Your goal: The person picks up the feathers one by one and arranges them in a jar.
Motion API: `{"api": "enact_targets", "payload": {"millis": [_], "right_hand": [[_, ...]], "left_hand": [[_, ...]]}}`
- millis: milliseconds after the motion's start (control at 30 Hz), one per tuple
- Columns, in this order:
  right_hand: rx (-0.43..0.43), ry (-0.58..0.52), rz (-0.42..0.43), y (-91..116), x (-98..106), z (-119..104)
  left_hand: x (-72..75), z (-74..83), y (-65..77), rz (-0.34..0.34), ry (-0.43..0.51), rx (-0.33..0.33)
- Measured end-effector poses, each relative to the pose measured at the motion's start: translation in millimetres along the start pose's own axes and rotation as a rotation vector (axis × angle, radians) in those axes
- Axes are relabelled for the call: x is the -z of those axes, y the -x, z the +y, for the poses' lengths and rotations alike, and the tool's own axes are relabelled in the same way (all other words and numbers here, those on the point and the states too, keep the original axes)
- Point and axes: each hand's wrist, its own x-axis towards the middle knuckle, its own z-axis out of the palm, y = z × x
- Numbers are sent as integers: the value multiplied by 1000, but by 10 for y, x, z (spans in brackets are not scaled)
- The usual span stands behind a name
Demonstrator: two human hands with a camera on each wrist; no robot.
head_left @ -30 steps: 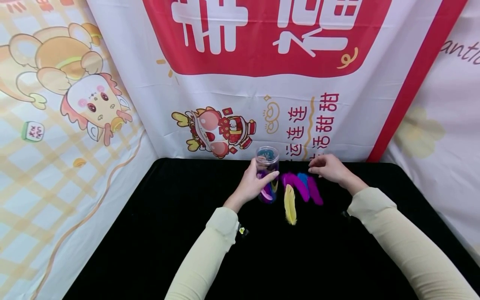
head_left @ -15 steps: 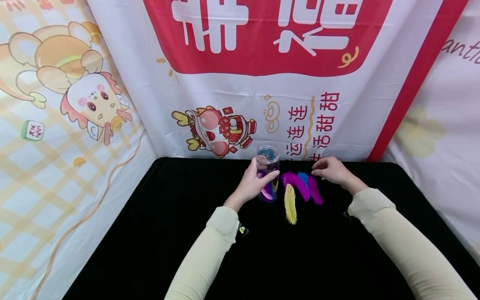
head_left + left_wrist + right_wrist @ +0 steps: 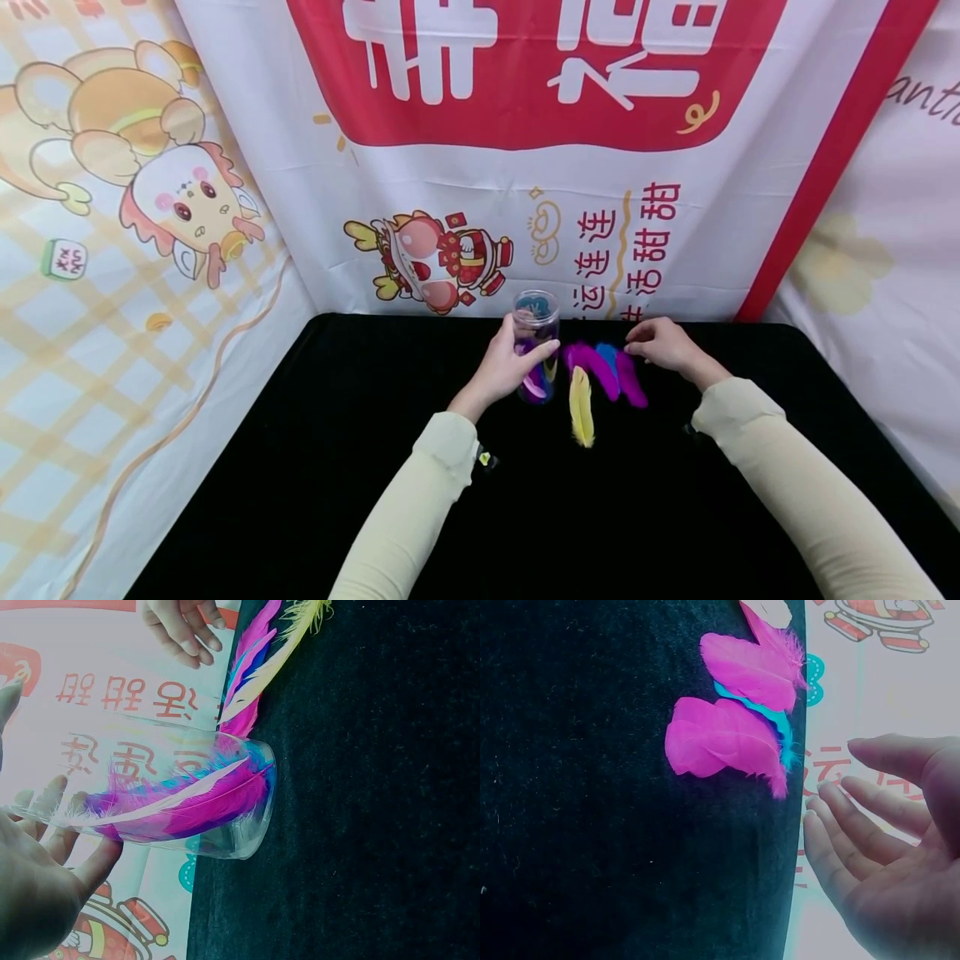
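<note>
In the head view my left hand (image 3: 498, 371) grips a clear jar (image 3: 537, 312) near the back of the black table, thumb across its front. Magenta, blue and pale feathers (image 3: 195, 806) lie inside the jar, as the left wrist view shows. To the jar's right a yellow feather (image 3: 581, 408) lies on the cloth, with magenta feathers (image 3: 724, 739) and a blue feather (image 3: 757, 706) overlapping beyond it. My right hand (image 3: 885, 840) hovers beside the far right feathers, fingers loosely bent and thumb apart. Nothing shows between those fingers.
Black cloth (image 3: 525, 517) covers the table. A printed white and red curtain (image 3: 450, 183) hangs right behind its back edge. Another patterned curtain (image 3: 150, 333) runs along the left side, and a pale one (image 3: 862, 275) along the right.
My right hand has shifted slightly right and toward me, above the ends of the feathers. The left hand and jar stay where they were, and the loose feathers lie the same.
</note>
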Motion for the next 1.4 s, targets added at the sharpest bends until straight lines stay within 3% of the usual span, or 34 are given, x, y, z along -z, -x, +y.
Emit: {"api": "enact_targets", "payload": {"millis": [967, 1400], "right_hand": [[27, -8, -12, -74, -163, 117], [18, 66, 37, -134, -238, 184]], "left_hand": [[-26, -19, -9, 5, 20, 2], [-15, -25, -18, 2, 33, -16]]}}
